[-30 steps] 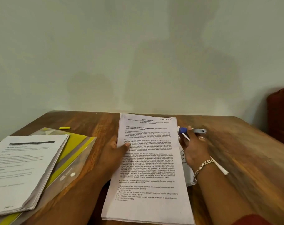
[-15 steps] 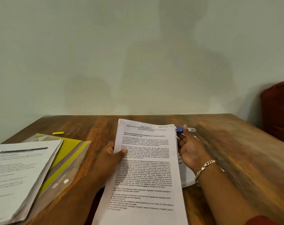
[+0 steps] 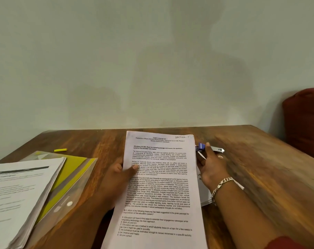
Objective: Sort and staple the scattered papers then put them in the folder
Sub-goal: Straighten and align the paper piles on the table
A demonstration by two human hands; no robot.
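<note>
getting ready to staple: left hand [image 3: 121,174] pinching the paper bundle [image 3: 159,186], right hand [image 3: 211,165] curled round the stapler [image 3: 209,147]. next, bring it to a top corner.

My wooden bench [image 3: 260,177] butts against a plain pale green wall [image 3: 152,60] at twelve o'clock; a dark red cushioned seat [image 3: 305,119] sits at two o'clock.

Printed sheet [image 3: 159,186] in left hand [image 3: 116,178]
</note>
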